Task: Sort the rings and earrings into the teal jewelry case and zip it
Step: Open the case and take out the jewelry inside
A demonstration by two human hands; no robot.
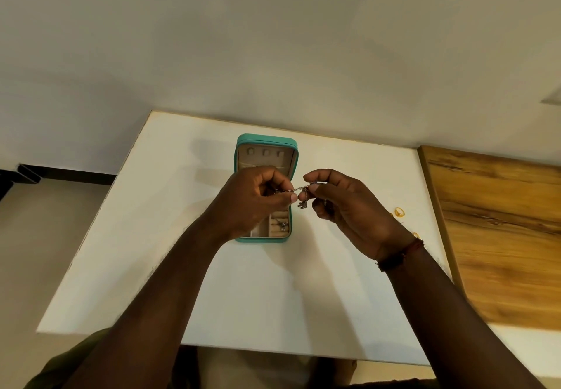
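Observation:
The teal jewelry case [266, 141] lies open on the white table [170, 237], lid part far, compartment part near. A small silver piece [283, 225] sits in its ring-roll section. Above the case, my left hand [255, 203] and my right hand [349, 206] each pinch one end of a thin chain earring [299, 189], stretched between them, with a small dangling charm [302, 204] below. Gold rings [399, 212] lie on the table to the right, partly hidden behind my right wrist.
A wooden board [498, 231] borders the white table on the right. Another gold piece [415, 234] peeks out beside my right wrist. A plain wall stands behind the table's far edge, and the floor shows at the left.

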